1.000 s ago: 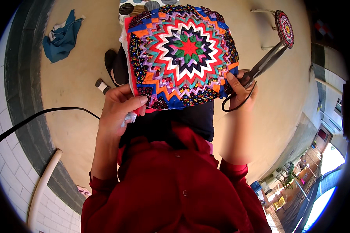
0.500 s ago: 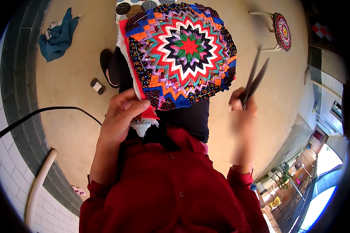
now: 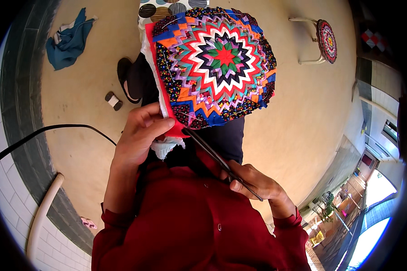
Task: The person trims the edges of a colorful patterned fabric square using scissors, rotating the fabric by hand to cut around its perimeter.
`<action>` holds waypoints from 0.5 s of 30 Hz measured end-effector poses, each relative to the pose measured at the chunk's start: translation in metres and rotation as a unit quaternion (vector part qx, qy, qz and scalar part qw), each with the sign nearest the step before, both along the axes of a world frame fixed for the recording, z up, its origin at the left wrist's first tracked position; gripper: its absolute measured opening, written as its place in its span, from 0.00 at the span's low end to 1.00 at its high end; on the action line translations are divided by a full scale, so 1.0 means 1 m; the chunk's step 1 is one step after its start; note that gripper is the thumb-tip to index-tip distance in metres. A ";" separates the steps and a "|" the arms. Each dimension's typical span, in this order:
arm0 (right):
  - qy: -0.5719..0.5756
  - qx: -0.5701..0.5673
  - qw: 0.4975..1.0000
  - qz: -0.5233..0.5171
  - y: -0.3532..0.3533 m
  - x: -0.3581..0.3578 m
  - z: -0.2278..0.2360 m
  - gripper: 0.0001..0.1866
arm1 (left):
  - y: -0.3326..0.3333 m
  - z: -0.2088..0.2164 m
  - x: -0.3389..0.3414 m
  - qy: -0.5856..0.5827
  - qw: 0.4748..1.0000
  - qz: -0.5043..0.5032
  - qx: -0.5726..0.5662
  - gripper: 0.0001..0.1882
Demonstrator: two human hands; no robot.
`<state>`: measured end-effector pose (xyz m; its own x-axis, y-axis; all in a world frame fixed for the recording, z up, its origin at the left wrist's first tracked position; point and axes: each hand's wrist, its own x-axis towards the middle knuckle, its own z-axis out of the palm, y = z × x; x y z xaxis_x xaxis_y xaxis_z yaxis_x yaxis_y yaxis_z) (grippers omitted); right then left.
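A round patchwork cushion cover (image 3: 226, 56) with a many-coloured star pattern lies over my lap, pins stuck near its rim. Along its left side a red fabric layer (image 3: 163, 90) and a frayed white backing (image 3: 167, 147) stick out past the patterned edge. My left hand (image 3: 142, 131) pinches this red and white margin at the lower left. Dark scissors (image 3: 212, 153) are in my right hand (image 3: 255, 180), in front of my shirt. Their tips touch or nearly touch the red fabric beside my left fingers; whether the blades are apart cannot be made out.
A stool (image 3: 326, 41) with a similar patchwork seat stands at far right. On the floor at left lie a blue cloth (image 3: 70, 43) and a small dark bundle with a white band (image 3: 113, 100). A black cable (image 3: 54, 128) arcs in from the left. Polka-dot fabric (image 3: 156, 11) shows beyond the patchwork.
My right hand has swung the scissors from the right of the patchwork down and left to the red margin. The patchwork shifted slightly; my left hand keeps its pinch.
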<state>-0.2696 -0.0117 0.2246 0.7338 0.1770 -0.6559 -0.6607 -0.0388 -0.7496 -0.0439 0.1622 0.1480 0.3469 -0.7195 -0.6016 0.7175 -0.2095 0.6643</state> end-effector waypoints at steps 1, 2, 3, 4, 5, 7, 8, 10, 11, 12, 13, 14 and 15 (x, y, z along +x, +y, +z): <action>-0.010 -0.007 1.000 -0.005 0.002 0.001 -0.002 0.25 | 0.000 -0.001 0.000 0.002 1.000 0.000 -0.002 0.10; -0.020 -0.013 1.000 -0.011 0.005 0.002 -0.005 0.25 | 0.001 -0.001 0.000 0.003 1.000 0.000 -0.005 0.09; -0.030 -0.021 0.999 -0.015 0.006 0.003 -0.007 0.25 | 0.001 -0.002 0.000 0.006 1.000 0.001 -0.004 0.09; -0.035 -0.024 0.999 -0.019 0.008 0.004 -0.009 0.25 | 0.001 -0.002 0.000 0.009 1.000 0.002 -0.003 0.08; -0.041 -0.027 0.999 -0.023 0.009 0.005 -0.011 0.25 | 0.001 -0.002 0.000 0.011 1.000 0.003 -0.002 0.08; -0.053 -0.036 0.997 -0.031 0.012 0.007 -0.015 0.25 | -0.001 0.003 0.001 0.023 1.000 0.007 -0.011 0.07; -0.061 -0.041 0.997 -0.034 0.014 0.008 -0.018 0.25 | -0.002 0.004 0.000 0.028 0.999 0.009 -0.015 0.07; -0.061 -0.046 0.996 -0.039 0.018 0.014 -0.019 0.26 | 0.000 0.001 0.001 0.027 0.999 -0.003 -0.022 0.10; -0.052 -0.046 0.997 -0.039 0.018 0.020 -0.018 0.26 | 0.000 0.000 0.001 0.026 0.999 -0.008 -0.026 0.12; -0.047 -0.045 0.997 -0.037 0.018 0.024 -0.017 0.26 | 0.001 -0.002 0.000 0.022 0.999 0.000 -0.031 0.12; -0.053 -0.048 0.997 -0.023 0.017 0.023 -0.016 0.27 | 0.002 -0.004 -0.001 0.019 0.999 0.008 -0.035 0.12; -0.059 -0.051 0.997 -0.009 0.015 0.018 -0.015 0.27 | 0.002 -0.004 -0.002 0.016 0.999 0.016 -0.040 0.12; -0.064 -0.053 0.997 0.007 0.009 0.013 -0.011 0.27 | -0.001 -0.001 -0.004 0.014 0.999 0.015 -0.040 0.12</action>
